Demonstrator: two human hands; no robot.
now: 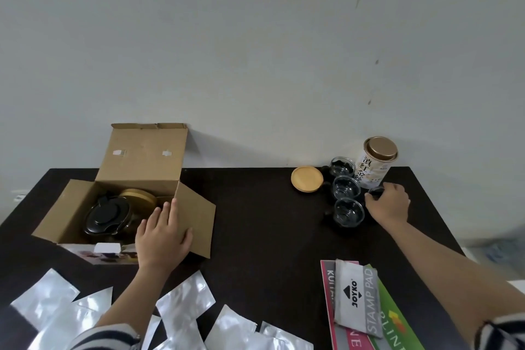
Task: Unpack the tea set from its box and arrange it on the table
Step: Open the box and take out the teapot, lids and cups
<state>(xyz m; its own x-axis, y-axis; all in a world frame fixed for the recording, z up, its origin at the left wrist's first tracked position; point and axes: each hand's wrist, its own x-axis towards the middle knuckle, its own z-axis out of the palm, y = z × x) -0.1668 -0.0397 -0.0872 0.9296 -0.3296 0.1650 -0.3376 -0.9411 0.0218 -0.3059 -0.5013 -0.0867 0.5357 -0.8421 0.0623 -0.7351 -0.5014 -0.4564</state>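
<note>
Foil pouches (181, 304): nearest the camera, silver, scattered flat on the near edge of the dark table (255, 221).
Left hand (162, 233): fingers straight, palm resting on the right wall of the cardboard box (136, 167), steadying it.
Right hand (387, 203): fingers curled round a small glass cup (375, 192), just beside the tea tin (376, 162).
Cups set out: three more glass cups (345, 187) in a row, near a wooden coaster (306, 178).
Teapot (106, 216): inside the open box, dark glass body, black lid, wooden discs (139, 197) behind it.
Handling, judged: glass looks light, rigid, slippery and fragile; cups are best pinched by the rim or black handle, the teapot lifted by its handle with a hand beneath.
Stamp pad packet (356, 298): lies on coloured folders, near right.
</note>
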